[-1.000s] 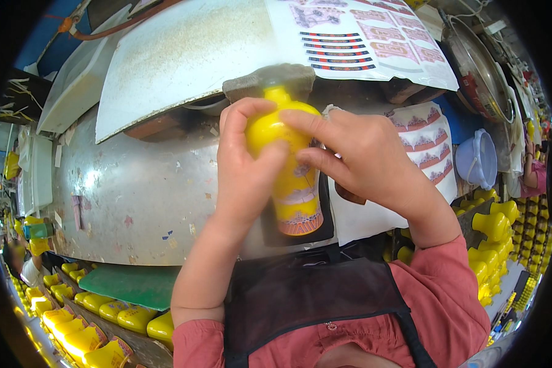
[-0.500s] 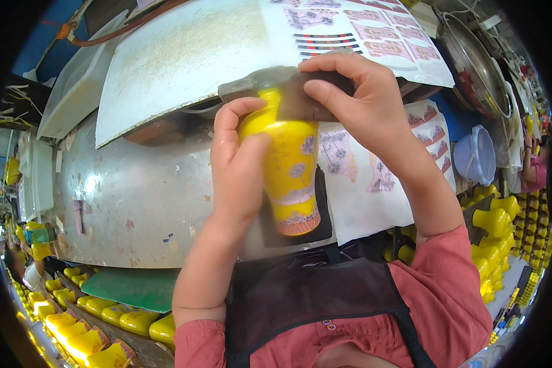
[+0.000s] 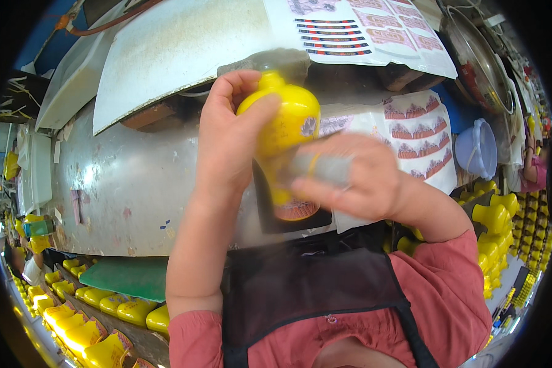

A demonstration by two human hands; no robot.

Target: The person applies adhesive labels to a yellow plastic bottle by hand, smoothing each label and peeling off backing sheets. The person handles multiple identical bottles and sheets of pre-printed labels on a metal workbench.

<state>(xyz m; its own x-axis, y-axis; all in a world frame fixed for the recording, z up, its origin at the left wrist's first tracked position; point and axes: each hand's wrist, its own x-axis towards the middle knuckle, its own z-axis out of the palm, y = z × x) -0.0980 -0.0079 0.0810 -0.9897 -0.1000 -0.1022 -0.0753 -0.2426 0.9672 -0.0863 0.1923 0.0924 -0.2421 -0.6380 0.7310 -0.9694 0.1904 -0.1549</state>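
Observation:
A glossy yellow vase (image 3: 291, 109) with purple floral pictures and a patterned band at its foot lies with its neck away from me. My left hand (image 3: 233, 126) is closed round its neck and shoulder. Over the lower body of the vase, my right hand (image 3: 365, 175) is closed on a flat scraper (image 3: 322, 167) with a grey grip and a yellow band, both smeared by motion. The right hand and tool hide part of the vase's side. A dark pad (image 3: 322, 219) lies under the foot, and a grey lump (image 3: 288, 58) sits by the neck.
Printed decal sheets (image 3: 420, 126) lie to the right and at the back beside a whitish board (image 3: 172, 61). Several yellow vases (image 3: 113, 310) stand low at the left, more at the right. A pale blue bucket (image 3: 475, 150) and a metal basin (image 3: 478, 64) are at the right.
My right hand has moved from the vase's neck toward me, down to its lower body, with the scraper. My left hand stays at the neck, shifted slightly away from me.

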